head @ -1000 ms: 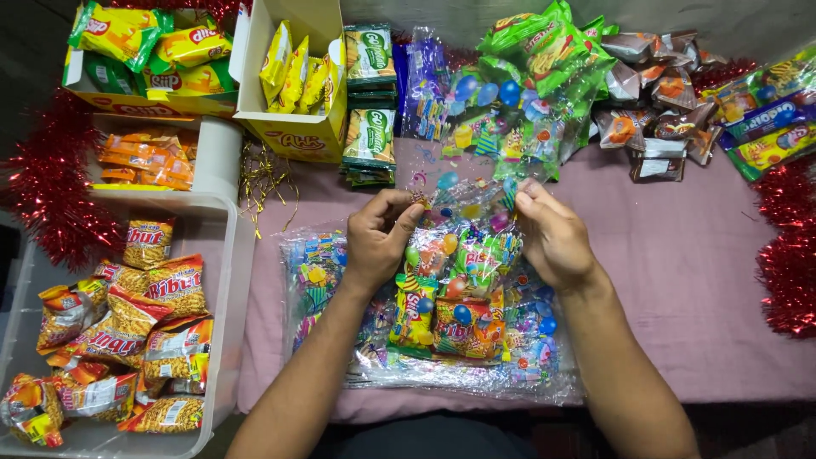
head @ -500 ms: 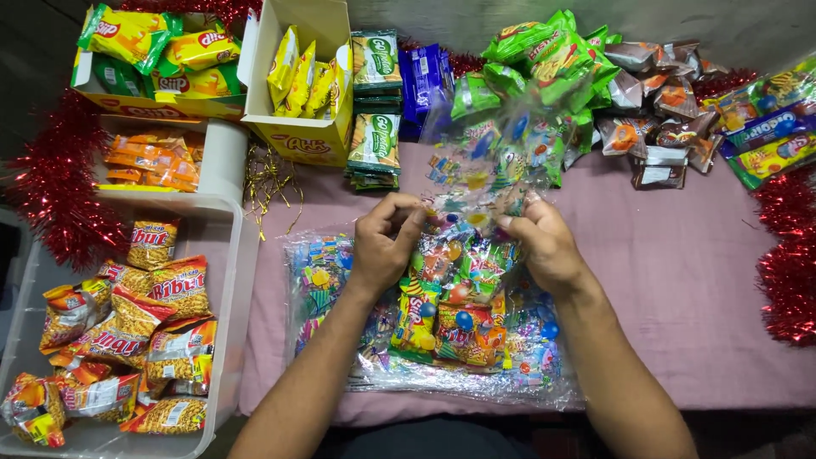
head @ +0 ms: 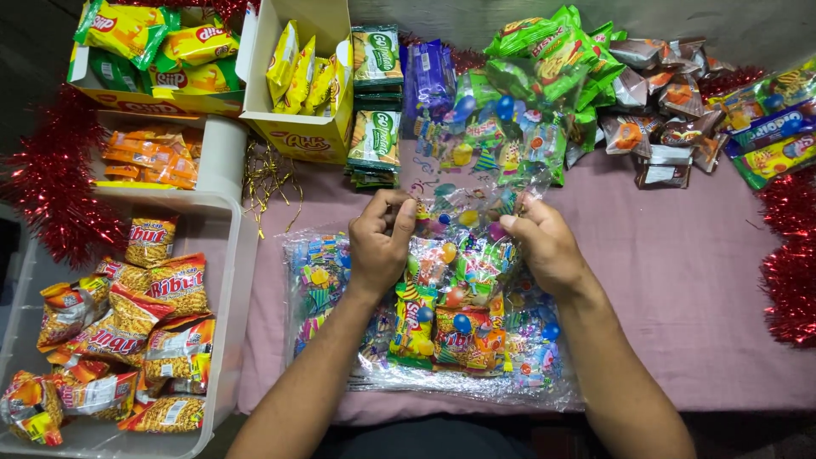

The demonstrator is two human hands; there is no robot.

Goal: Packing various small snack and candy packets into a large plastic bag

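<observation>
The left hand (head: 380, 246) and the right hand (head: 544, 246) are both pinching the far, open end of a clear printed party bag (head: 459, 297), fingers closed on its film at either side of the mouth. The bag is lying between the hands on the pink-covered bench (head: 705, 280), its long axis running near to far, with snack packets (head: 442, 327) sitting inside toward the near end. Both hands are equally close to it.

Pretty bright, even light from overhead, colours pop. Lots of glare off the clear plastic bag (head: 442, 340) and shiny wrappers. Corners go dark, slight wide-angle bend at the edges, soft shadows only, mostly sharp.
</observation>
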